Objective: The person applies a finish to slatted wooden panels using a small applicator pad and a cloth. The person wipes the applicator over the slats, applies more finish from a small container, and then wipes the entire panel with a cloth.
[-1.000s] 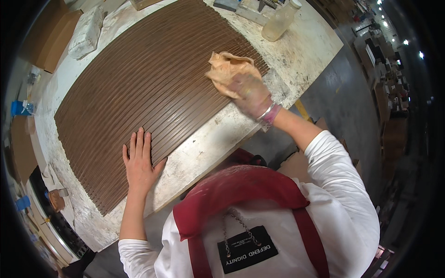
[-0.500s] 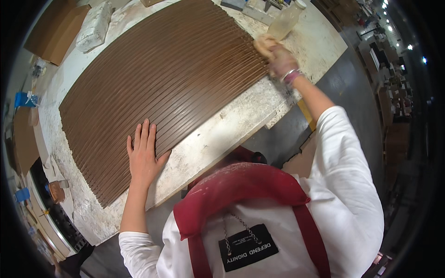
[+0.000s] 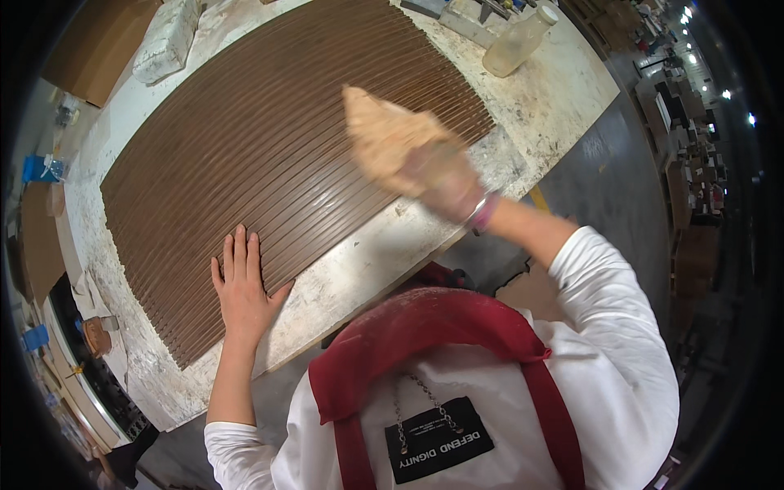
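A large brown panel with parallel ridges [image 3: 269, 147] lies flat on a worn, stained white table [image 3: 367, 249]. My left hand [image 3: 245, 298] rests on its near edge at the lower left, fingers stretched out and thumb spread. My right hand [image 3: 443, 181], smeared by motion, grips a tan cloth [image 3: 390, 140] over the panel's near right part. The loose end of the cloth spreads away to the far left. Whether the cloth touches the ridges I cannot tell.
A translucent bottle with a white cap [image 3: 521, 42] stands at the far right, beside a tray with tools [image 3: 467, 20]. A whitish block-shaped bundle [image 3: 167, 42] and a cardboard box [image 3: 96, 59] are at the far left. The table's near edge runs close to my apron [image 3: 425, 314].
My right hand has swept the cloth leftward and nearer, from the panel's right end beside the bottle; the cloth now fans out. My left hand has shifted slightly down and left.
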Motion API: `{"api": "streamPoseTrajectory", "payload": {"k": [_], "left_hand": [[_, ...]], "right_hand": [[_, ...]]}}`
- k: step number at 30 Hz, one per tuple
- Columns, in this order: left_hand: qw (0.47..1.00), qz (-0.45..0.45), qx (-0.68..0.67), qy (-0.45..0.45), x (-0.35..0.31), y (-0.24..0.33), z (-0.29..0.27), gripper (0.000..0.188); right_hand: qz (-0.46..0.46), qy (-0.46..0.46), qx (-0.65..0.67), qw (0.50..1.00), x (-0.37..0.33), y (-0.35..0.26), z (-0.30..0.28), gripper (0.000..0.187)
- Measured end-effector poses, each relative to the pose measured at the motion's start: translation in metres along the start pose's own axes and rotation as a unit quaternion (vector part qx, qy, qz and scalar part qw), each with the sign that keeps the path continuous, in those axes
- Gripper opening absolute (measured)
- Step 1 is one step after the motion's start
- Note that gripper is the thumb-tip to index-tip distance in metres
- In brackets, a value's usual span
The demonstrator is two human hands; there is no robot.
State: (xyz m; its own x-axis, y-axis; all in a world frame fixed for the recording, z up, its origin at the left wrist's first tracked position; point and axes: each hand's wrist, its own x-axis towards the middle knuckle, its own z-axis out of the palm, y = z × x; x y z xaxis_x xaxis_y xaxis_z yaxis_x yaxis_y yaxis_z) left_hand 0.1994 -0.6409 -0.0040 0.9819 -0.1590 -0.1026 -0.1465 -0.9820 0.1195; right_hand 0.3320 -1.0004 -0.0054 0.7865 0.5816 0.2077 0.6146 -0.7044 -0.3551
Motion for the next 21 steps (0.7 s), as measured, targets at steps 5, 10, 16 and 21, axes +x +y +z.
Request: {"api": "streamPoseTrajectory", "payload": {"k": [5,10,16,21], "left_hand": [[1.0,0.008,-0.002,0.011,0.001,0.001,0.003,0.098],[1.0,-0.005,-0.02,0.013,-0.002,0.001,0.001,0.099],[0.999,0.003,-0.03,0.014,0.001,0.0,0.003,0.101],[1.0,-0.002,-0.024,0.02,-0.001,-0.001,0.002,0.099]], "right_hand": [[0.014,0.012,-0.095,0.995,-0.007,0.009,-0.022,0.003],[-0.092,0.073,-0.05,0.992,-0.005,0.0,0.009,0.015],[-0.063,0.045,-0.071,0.994,-0.019,0.025,-0.015,0.013],[-0.143,-0.116,-0.128,0.975,0.008,-0.013,-0.013,0.011]]}}
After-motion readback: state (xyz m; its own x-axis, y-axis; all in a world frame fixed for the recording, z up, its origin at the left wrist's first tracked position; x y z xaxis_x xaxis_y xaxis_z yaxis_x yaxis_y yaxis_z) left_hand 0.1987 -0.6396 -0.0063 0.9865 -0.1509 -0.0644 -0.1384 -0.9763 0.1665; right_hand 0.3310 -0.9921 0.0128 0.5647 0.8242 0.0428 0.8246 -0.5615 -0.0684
